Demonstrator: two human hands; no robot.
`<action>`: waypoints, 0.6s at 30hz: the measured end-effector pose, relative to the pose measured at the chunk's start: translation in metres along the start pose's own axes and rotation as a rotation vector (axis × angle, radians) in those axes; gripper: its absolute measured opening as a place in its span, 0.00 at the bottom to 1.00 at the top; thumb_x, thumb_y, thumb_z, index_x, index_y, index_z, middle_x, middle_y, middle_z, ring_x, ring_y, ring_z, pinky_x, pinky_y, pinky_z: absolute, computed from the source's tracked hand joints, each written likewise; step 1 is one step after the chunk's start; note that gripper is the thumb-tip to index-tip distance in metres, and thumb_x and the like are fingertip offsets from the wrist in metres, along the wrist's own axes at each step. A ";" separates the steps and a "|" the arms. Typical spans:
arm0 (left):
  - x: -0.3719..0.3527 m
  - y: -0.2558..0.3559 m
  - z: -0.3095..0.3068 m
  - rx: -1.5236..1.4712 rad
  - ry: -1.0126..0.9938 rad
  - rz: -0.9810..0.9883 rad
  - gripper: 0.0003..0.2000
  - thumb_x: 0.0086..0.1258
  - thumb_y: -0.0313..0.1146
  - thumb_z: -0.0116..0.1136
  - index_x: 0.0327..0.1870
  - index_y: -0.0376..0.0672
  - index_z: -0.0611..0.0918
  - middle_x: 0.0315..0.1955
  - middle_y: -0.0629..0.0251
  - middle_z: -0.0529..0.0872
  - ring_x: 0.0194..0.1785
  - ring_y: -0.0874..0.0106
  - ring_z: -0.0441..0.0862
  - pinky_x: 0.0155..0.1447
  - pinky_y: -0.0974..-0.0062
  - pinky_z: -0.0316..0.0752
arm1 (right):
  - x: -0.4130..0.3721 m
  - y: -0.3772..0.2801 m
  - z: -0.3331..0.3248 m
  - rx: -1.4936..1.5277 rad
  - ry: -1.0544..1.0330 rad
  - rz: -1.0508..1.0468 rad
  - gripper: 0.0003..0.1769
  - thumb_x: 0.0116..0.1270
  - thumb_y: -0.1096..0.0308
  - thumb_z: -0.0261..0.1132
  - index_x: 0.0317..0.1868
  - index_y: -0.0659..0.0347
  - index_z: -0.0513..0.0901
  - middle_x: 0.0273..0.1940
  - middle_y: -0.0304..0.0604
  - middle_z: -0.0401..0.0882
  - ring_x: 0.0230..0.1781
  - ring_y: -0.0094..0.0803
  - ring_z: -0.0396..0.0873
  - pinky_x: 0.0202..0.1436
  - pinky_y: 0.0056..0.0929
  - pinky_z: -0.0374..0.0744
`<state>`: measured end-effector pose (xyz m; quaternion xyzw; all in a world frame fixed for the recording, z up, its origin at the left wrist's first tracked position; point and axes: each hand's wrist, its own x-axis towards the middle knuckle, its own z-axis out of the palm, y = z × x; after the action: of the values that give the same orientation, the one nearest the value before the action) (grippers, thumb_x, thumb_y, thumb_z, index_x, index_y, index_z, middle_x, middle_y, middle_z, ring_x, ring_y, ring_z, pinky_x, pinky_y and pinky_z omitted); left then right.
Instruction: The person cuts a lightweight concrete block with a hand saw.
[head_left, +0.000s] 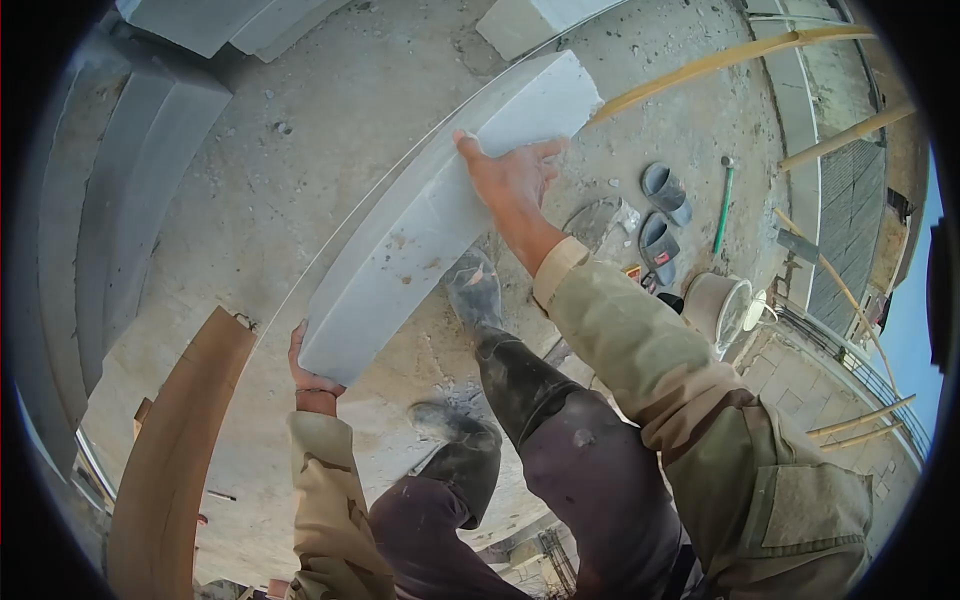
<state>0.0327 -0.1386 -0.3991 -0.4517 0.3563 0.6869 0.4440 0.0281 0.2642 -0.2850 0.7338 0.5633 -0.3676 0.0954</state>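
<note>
A long pale grey concrete block (410,240) lies diagonally in front of me, its face smooth with a few chipped spots. My left hand (312,372) grips its lower left end, fingers along the far side and the palm under the corner. Farther up, my right hand (512,180) clasps the block near its other end, with the thumb on the upper side and the fingers over the near edge. A thin taut string (330,240) runs close along the block's far side. The block's underside is hidden.
A wooden plank (180,455) stands at lower left. Stacked grey blocks (150,150) are at far left. To the right are dark slippers (660,245), a green-handled hammer (724,205), a bucket (718,308) and bamboo poles (740,55). My boots (475,290) are on the dusty floor.
</note>
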 end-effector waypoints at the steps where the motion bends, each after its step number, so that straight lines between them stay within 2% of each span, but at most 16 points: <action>1: -0.004 0.009 0.008 -0.008 -0.012 -0.071 0.26 0.80 0.55 0.52 0.66 0.46 0.84 0.61 0.59 0.89 0.61 0.54 0.87 0.64 0.48 0.83 | 0.005 0.013 0.002 -0.019 -0.003 -0.216 0.81 0.62 0.46 0.81 0.82 0.77 0.21 0.79 0.85 0.42 0.84 0.72 0.49 0.84 0.57 0.61; 2: -0.010 0.017 0.011 -0.020 -0.017 -0.135 0.26 0.81 0.54 0.51 0.66 0.45 0.84 0.61 0.59 0.90 0.60 0.54 0.87 0.64 0.49 0.83 | 0.009 0.026 0.006 -0.039 -0.020 -0.434 0.82 0.63 0.43 0.80 0.81 0.78 0.20 0.80 0.85 0.40 0.84 0.73 0.48 0.85 0.57 0.60; 3: -0.010 0.019 0.012 0.000 -0.041 -0.161 0.26 0.81 0.54 0.51 0.66 0.45 0.85 0.60 0.59 0.90 0.59 0.53 0.88 0.63 0.50 0.84 | 0.015 0.042 0.013 -0.044 -0.032 -0.444 0.82 0.63 0.43 0.80 0.81 0.78 0.20 0.80 0.85 0.40 0.84 0.73 0.48 0.85 0.57 0.60; 5: 0.003 0.016 -0.012 -0.011 -0.062 -0.130 0.25 0.81 0.53 0.51 0.66 0.45 0.85 0.59 0.59 0.90 0.59 0.54 0.88 0.63 0.51 0.84 | 0.036 0.061 0.017 0.052 -0.012 -0.670 0.81 0.65 0.42 0.79 0.81 0.78 0.21 0.80 0.86 0.37 0.85 0.72 0.47 0.86 0.55 0.57; 6: 0.012 0.017 -0.017 -0.012 -0.080 -0.119 0.25 0.81 0.53 0.51 0.65 0.44 0.86 0.59 0.59 0.91 0.59 0.55 0.88 0.62 0.51 0.84 | 0.043 0.063 0.016 0.093 0.008 -0.696 0.81 0.65 0.42 0.79 0.81 0.78 0.21 0.80 0.86 0.37 0.85 0.72 0.47 0.86 0.55 0.57; 8: 0.001 0.019 0.003 0.050 -0.050 -0.124 0.24 0.80 0.52 0.52 0.63 0.43 0.86 0.57 0.60 0.92 0.58 0.56 0.88 0.61 0.52 0.85 | 0.049 0.083 0.012 0.044 0.009 -0.887 0.79 0.67 0.43 0.78 0.81 0.78 0.20 0.81 0.83 0.36 0.85 0.69 0.46 0.87 0.53 0.55; 9: 0.002 0.017 0.003 0.092 -0.065 -0.110 0.24 0.80 0.52 0.52 0.63 0.43 0.86 0.57 0.60 0.92 0.58 0.56 0.88 0.61 0.52 0.85 | 0.047 0.088 0.006 0.237 -0.096 -0.918 0.73 0.70 0.46 0.76 0.83 0.76 0.25 0.82 0.81 0.38 0.86 0.65 0.46 0.86 0.52 0.54; 10: 0.006 0.017 0.001 0.084 -0.071 -0.082 0.25 0.80 0.52 0.52 0.63 0.43 0.86 0.57 0.60 0.92 0.58 0.56 0.89 0.61 0.52 0.85 | 0.057 0.092 0.004 0.281 -0.065 -0.917 0.73 0.70 0.46 0.76 0.83 0.76 0.25 0.82 0.81 0.38 0.86 0.65 0.46 0.86 0.52 0.54; 12: 0.006 0.015 -0.015 0.105 -0.105 -0.044 0.25 0.80 0.52 0.52 0.64 0.42 0.86 0.58 0.59 0.91 0.57 0.56 0.89 0.61 0.52 0.85 | 0.080 0.095 -0.006 0.283 0.086 -0.854 0.65 0.74 0.45 0.72 0.85 0.74 0.36 0.82 0.79 0.41 0.84 0.64 0.53 0.84 0.52 0.60; 13: 0.012 0.015 -0.022 0.233 -0.169 0.045 0.23 0.81 0.51 0.52 0.61 0.43 0.86 0.57 0.59 0.92 0.56 0.56 0.89 0.60 0.53 0.85 | 0.094 0.082 -0.011 0.325 0.127 -0.880 0.65 0.74 0.45 0.72 0.85 0.74 0.36 0.82 0.79 0.41 0.84 0.64 0.53 0.84 0.52 0.60; 15: 0.030 0.018 -0.044 0.373 -0.292 0.154 0.21 0.81 0.49 0.51 0.59 0.44 0.87 0.55 0.59 0.92 0.55 0.56 0.89 0.59 0.55 0.85 | 0.130 0.049 -0.030 0.470 0.335 -0.646 0.55 0.76 0.41 0.67 0.83 0.75 0.53 0.81 0.73 0.53 0.80 0.59 0.63 0.81 0.50 0.65; 17: 0.050 0.027 -0.061 1.502 -0.284 0.814 0.18 0.76 0.48 0.59 0.54 0.44 0.87 0.52 0.58 0.92 0.52 0.58 0.90 0.58 0.57 0.85 | 0.169 0.022 -0.044 0.743 0.156 -0.635 0.51 0.76 0.37 0.65 0.78 0.77 0.65 0.76 0.65 0.66 0.76 0.53 0.70 0.79 0.46 0.68; 18: 0.046 0.029 -0.047 1.514 -0.313 0.848 0.18 0.76 0.48 0.59 0.54 0.44 0.87 0.52 0.58 0.92 0.52 0.58 0.90 0.58 0.57 0.85 | 0.185 0.016 -0.043 0.776 0.182 -0.650 0.51 0.76 0.37 0.65 0.78 0.77 0.65 0.76 0.65 0.66 0.76 0.53 0.70 0.79 0.46 0.68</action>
<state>0.0114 -0.1778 -0.4553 0.2336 0.7886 0.4273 0.3755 0.0791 0.4226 -0.3786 0.5311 0.5904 -0.4949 -0.3527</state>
